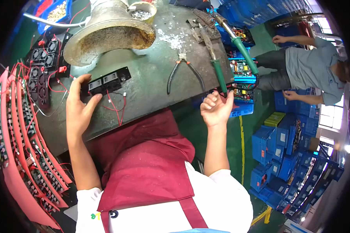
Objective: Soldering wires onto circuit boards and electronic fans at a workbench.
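Near the table's left front edge, my left hand point(79, 106) closes thumb and fingers round the left end of a black fan panel point(109, 80). Two small square units sit on the panel, and red and black wires point(119, 108) with a white connector trail from it. My right hand point(217, 110) is palm up at the right table edge, fingers loosely curled and thumb apart, with nothing visible in it. Just above it is the end of a green-handled soldering iron point(217, 73). Cutting pliers point(182, 70) with black handles lie spread between the hands.
A large metal duct hood point(109, 37) stands at the back. Left are more fan panels point(39, 73) and pink racks of circuit boards point(21, 136). A second green-handled iron point(243, 50) hangs right. Beyond are a person point(307, 62) and blue bins point(266, 143).
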Available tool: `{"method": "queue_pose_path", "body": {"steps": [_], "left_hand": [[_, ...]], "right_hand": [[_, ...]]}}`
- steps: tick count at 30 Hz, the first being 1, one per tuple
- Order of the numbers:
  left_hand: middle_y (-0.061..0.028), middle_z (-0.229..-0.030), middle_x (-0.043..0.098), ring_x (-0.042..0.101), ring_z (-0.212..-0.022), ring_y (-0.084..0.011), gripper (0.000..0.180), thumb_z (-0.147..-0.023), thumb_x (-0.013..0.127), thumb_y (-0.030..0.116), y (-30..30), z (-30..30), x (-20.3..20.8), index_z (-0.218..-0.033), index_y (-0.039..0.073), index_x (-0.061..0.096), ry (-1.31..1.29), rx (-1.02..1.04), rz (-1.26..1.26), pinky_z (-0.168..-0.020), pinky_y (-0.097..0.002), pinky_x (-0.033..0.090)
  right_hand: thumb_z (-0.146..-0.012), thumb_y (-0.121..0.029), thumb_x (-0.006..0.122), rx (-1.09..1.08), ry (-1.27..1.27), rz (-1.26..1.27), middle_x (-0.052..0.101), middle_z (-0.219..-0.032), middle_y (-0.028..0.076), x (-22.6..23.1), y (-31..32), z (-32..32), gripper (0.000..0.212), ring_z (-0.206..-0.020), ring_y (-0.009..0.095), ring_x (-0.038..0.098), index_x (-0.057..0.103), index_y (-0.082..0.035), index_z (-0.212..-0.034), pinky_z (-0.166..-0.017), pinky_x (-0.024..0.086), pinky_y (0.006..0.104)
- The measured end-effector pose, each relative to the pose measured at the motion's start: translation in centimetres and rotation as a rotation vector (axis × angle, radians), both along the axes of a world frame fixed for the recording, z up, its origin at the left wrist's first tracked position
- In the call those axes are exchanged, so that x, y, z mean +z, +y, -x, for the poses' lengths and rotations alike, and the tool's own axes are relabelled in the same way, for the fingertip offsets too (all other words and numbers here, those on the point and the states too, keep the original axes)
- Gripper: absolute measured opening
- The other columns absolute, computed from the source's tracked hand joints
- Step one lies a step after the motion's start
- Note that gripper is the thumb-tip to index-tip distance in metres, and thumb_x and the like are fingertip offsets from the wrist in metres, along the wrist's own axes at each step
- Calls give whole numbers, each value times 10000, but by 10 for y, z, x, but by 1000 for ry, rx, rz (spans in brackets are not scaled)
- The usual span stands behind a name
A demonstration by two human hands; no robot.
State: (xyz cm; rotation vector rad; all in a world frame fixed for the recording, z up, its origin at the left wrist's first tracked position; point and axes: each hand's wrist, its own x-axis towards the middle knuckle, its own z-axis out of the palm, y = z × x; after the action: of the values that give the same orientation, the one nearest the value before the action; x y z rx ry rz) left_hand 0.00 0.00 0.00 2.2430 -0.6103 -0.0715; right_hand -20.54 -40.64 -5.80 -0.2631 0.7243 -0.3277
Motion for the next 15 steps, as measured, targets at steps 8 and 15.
{"method": "queue_pose_path", "body": {"steps": [8,15], "left_hand": [[-167,-1331,724,705,-1227,-280,612,-914,840,49,-32,45,-15,-1480,14,612,34,212,185,-1076,-381,530],[-179,-1355,724,703,-1229,-337,672,-902,864,86,-30,61,-15,-1518,50,598,-93,251,132,-1073,-417,539]], "right_hand": [[-1079,-653,495,-55,237,322,518,-717,1,16,-32,-1,594,-584,148,425,686,-95,-1012,-573,359,309],[-1162,-365,572,-344,74,853,772,-1090,113,41,24,-26,322,-820,160,700,594,-137,-1388,-686,565,286]]}}
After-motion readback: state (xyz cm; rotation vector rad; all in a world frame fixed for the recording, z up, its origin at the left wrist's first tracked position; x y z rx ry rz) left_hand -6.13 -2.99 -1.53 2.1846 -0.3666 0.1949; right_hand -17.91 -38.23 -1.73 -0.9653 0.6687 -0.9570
